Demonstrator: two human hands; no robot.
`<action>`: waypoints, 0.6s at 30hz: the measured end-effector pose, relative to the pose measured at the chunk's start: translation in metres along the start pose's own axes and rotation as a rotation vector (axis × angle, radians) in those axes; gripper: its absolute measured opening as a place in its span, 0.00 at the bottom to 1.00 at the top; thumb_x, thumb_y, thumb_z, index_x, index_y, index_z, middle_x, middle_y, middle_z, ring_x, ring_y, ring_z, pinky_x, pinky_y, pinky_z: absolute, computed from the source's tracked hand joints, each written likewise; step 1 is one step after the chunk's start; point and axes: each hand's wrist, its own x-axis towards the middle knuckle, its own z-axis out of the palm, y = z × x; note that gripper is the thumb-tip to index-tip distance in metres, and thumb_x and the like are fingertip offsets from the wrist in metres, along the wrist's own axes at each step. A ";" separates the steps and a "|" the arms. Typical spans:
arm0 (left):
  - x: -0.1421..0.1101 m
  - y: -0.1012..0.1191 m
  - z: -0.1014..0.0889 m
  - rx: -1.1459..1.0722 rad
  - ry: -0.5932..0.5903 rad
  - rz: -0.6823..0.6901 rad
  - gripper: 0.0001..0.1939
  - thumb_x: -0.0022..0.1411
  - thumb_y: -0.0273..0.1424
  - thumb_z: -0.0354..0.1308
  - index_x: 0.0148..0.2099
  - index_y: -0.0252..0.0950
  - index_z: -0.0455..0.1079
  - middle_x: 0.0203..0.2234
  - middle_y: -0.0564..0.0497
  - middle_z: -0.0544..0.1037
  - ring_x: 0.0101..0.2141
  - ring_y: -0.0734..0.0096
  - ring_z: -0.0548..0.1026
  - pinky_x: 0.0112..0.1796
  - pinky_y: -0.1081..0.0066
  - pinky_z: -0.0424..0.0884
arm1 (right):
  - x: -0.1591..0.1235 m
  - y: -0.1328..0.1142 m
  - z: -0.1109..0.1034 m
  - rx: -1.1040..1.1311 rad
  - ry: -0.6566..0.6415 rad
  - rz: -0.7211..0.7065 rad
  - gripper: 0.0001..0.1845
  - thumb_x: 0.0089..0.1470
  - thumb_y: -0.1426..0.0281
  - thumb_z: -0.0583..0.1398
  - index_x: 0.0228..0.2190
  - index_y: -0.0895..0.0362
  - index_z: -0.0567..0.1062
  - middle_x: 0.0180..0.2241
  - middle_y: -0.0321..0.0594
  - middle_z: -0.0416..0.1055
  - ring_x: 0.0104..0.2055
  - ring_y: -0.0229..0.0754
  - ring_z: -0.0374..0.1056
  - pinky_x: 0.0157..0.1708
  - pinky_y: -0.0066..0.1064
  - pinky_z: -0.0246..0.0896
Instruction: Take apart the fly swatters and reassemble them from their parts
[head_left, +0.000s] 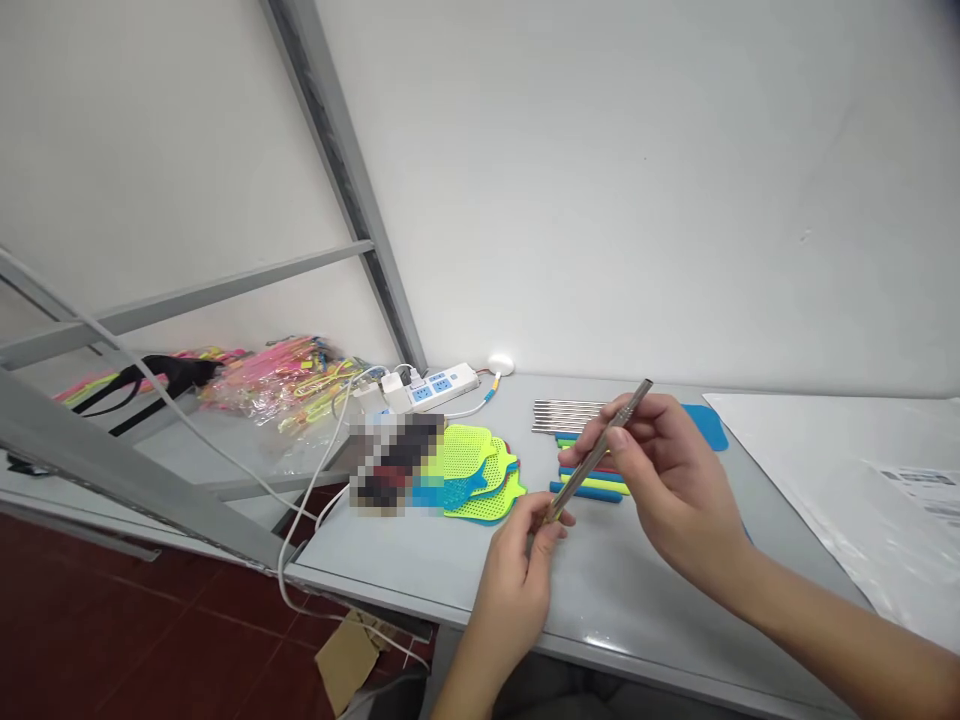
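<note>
A slim silvery metal rod [587, 468], apparently telescopic, slants up to the right above the table. My left hand [521, 570] is closed on its lower end, where a little yellow-green shows between the fingers. Higher up, my right hand [679, 490] pinches the same rod between thumb and fingers. Behind the hands lies a row of similar metal rods [566, 416], partly covered by my right hand. Blue, yellow-green and red tubes [589, 491] lie just beneath the rod. To the left are stacked perforated fly swatter heads [491, 497] in yellow-green and blue.
A white power strip [442, 388] with plugs and cables stands near the wall. Grey metal frame posts [337, 150] rise at left, with bagged colourful cords [292, 370] behind. White sheeting [825, 470] covers the right side. A blue flat piece [705, 427] lies beyond my right hand.
</note>
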 end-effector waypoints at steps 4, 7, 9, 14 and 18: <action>-0.003 0.005 0.001 0.050 0.020 -0.028 0.10 0.71 0.36 0.47 0.48 0.39 0.67 0.42 0.48 0.76 0.41 0.66 0.74 0.47 0.65 0.68 | 0.008 -0.003 0.000 0.021 -0.023 0.001 0.06 0.65 0.67 0.56 0.44 0.51 0.67 0.36 0.36 0.70 0.39 0.41 0.74 0.40 0.40 0.76; -0.005 0.007 0.000 0.072 0.027 -0.027 0.11 0.72 0.36 0.46 0.47 0.39 0.66 0.42 0.48 0.76 0.40 0.67 0.74 0.46 0.66 0.67 | 0.013 -0.009 -0.001 0.014 -0.036 -0.012 0.05 0.64 0.68 0.56 0.43 0.50 0.67 0.36 0.35 0.71 0.39 0.41 0.74 0.39 0.39 0.75; -0.006 0.007 0.001 0.065 0.044 -0.020 0.10 0.71 0.36 0.46 0.48 0.39 0.66 0.41 0.48 0.76 0.40 0.67 0.75 0.46 0.66 0.67 | 0.017 -0.014 -0.003 -0.009 -0.039 -0.020 0.04 0.64 0.68 0.56 0.42 0.49 0.67 0.36 0.36 0.71 0.39 0.41 0.74 0.39 0.39 0.75; -0.009 0.005 0.004 0.059 0.127 -0.004 0.10 0.70 0.36 0.49 0.49 0.38 0.64 0.40 0.47 0.77 0.40 0.66 0.75 0.45 0.66 0.68 | 0.019 -0.017 -0.006 -0.040 -0.110 0.021 0.05 0.64 0.66 0.57 0.42 0.50 0.67 0.37 0.37 0.71 0.41 0.42 0.74 0.40 0.38 0.75; -0.008 0.007 0.005 0.128 0.105 -0.011 0.10 0.70 0.37 0.48 0.48 0.38 0.65 0.39 0.47 0.77 0.40 0.65 0.74 0.44 0.67 0.67 | 0.019 -0.011 -0.009 -0.067 -0.224 0.018 0.06 0.64 0.65 0.57 0.42 0.50 0.67 0.38 0.37 0.72 0.42 0.42 0.73 0.40 0.38 0.74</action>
